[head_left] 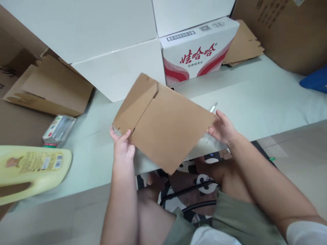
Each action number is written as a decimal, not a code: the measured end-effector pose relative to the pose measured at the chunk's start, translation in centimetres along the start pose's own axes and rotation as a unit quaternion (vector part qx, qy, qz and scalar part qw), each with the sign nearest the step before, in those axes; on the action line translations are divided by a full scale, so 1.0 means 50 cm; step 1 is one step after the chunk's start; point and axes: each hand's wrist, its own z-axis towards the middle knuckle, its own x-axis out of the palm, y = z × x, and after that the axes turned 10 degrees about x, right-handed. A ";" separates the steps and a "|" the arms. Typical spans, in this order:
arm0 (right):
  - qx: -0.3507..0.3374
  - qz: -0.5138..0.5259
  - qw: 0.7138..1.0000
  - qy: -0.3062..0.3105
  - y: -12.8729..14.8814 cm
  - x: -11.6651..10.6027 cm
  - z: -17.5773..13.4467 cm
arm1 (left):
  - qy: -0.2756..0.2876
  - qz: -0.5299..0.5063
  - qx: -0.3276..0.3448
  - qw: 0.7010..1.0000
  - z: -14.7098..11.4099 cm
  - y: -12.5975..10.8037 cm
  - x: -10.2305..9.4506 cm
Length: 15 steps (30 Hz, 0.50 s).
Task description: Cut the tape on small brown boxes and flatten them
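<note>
A flat brown cardboard piece [168, 122], creased and slotted near its left end, is held up tilted over the front edge of the table. My left hand [124, 144] grips its lower left side, thumb and fingers closed on the edge. At the right corner, my right hand [222, 127] pinches the same piece; some of its fingers are hidden behind the cardboard. A slim silvery object [213, 107] lies on the table just beyond my right hand, its kind unclear.
White boxes [127, 64] and a white-and-red water carton [196, 54] stand at the back. Folded cardboard lies at left [53, 85] and right [242, 44]. A yellow jug [38, 166] and a clear plastic pack [59, 129] are on the left. A blue object [315, 80] sits far right.
</note>
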 end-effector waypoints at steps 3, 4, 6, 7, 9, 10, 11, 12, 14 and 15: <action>0.026 -0.017 0.998 0.051 -0.027 0.037 0.005 | -0.025 -0.007 -0.025 0.999 0.000 0.019 0.007; 0.025 -0.027 0.998 0.051 -0.035 0.050 0.007 | -0.028 -0.004 -0.041 0.999 -0.003 0.024 0.010; 0.007 -0.041 0.999 0.030 -0.048 0.074 0.009 | -0.023 -0.002 -0.070 0.997 -0.011 0.031 0.017; -0.006 -0.037 0.999 0.017 -0.053 0.083 0.009 | -0.015 -0.001 -0.081 0.997 -0.016 0.032 0.020; -0.033 -0.013 0.999 -0.003 -0.058 0.096 0.007 | 0.002 0.003 -0.091 0.996 -0.027 0.032 0.025; -0.041 -0.003 0.999 -0.007 -0.060 0.102 0.005 | 0.006 0.007 -0.090 0.996 -0.032 0.032 0.028; -0.041 -0.003 0.999 -0.004 -0.062 0.107 0.003 | 0.009 0.009 -0.085 0.996 -0.036 0.031 0.030; -0.032 -0.014 0.999 0.000 -0.064 0.113 0.000 | 0.012 0.009 -0.080 0.997 -0.040 0.030 0.033; -0.001 -0.058 0.998 -0.001 -0.069 0.125 -0.008 | 0.018 -0.002 -0.076 0.997 -0.045 0.027 0.039; 0.012 -0.078 0.997 -0.008 -0.070 0.130 -0.014 | 0.017 -0.010 -0.080 0.997 -0.047 0.025 0.043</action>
